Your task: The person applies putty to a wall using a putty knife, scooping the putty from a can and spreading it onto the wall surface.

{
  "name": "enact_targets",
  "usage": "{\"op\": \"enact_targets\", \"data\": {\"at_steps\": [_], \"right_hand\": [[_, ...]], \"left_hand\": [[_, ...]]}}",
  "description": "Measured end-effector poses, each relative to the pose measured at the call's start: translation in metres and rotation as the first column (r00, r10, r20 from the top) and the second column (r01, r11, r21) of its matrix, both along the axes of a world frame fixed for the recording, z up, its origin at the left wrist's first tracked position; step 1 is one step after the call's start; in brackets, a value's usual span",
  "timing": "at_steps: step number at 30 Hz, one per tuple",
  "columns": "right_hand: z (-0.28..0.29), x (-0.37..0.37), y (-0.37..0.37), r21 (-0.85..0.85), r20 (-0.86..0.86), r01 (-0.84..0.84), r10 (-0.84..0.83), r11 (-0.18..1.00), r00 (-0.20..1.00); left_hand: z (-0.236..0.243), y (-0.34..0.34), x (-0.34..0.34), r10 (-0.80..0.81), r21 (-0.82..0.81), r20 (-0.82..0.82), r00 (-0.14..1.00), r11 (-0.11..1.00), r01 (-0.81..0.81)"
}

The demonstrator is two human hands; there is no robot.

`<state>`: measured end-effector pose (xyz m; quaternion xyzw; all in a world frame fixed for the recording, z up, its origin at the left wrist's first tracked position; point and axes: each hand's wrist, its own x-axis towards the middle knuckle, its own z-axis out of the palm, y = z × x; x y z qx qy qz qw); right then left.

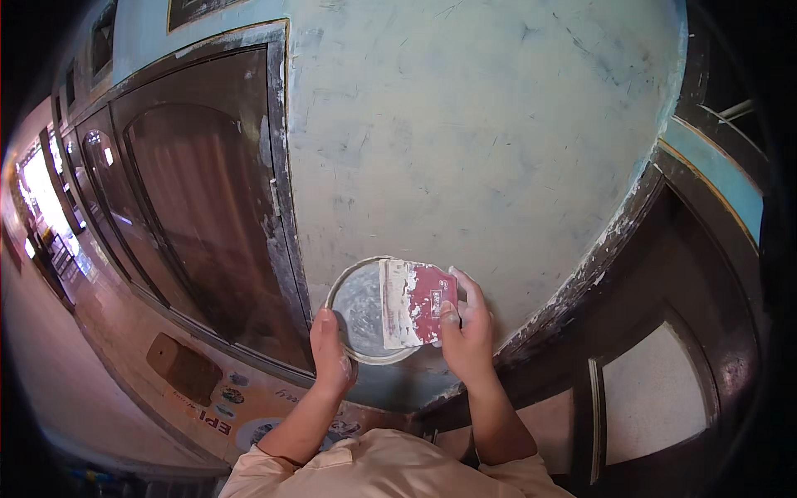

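Note:
My left hand grips the rim of a shallow round grey container with a pale rim and smeared whitish residue inside. My right hand is closed on a flat red putty scraper, thumb on top. The scraper's broad left edge is coated in cracked white putty and lies over the right part of the container. Both hands are held low in front of a patchy off-white wall.
A dark wooden door with paint-smeared frame stands left, another dark doorway with pale panels right. At lower left, a printed sheet and a brown board lie on the floor. A bright opening shows far left.

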<state>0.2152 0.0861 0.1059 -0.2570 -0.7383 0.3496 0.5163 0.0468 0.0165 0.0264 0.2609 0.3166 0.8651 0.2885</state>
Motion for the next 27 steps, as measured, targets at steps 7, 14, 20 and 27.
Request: {"op": "enact_targets", "data": {"at_steps": [7, 14, 20, 27], "right_hand": [[0.021, 0.001, -0.012, -0.018, 0.203, 0.135, -0.129, 0.991, 0.971], [0.020, 0.004, -0.009, 0.046, 0.251, 0.096, -0.105, 0.994, 0.962], [0.025, 0.008, -0.011, 0.102, 0.372, 0.044, -0.079, 0.994, 0.925], [0.039, 0.016, -0.010, 0.093, 0.478, -0.054, 0.003, 0.994, 0.878]], "left_hand": [[0.012, -0.004, -0.001, -0.216, -0.107, 0.134, 0.967, 0.967, 0.231], [0.005, -0.003, -0.002, -0.328, -0.177, 0.084, 0.941, 0.924, 0.339], [0.008, -0.005, -0.001, -0.410, -0.199, 0.052, 0.911, 0.889, 0.412], [0.008, -0.003, 0.000, -0.420, -0.214, 0.126, 0.899, 0.873, 0.438]]}}
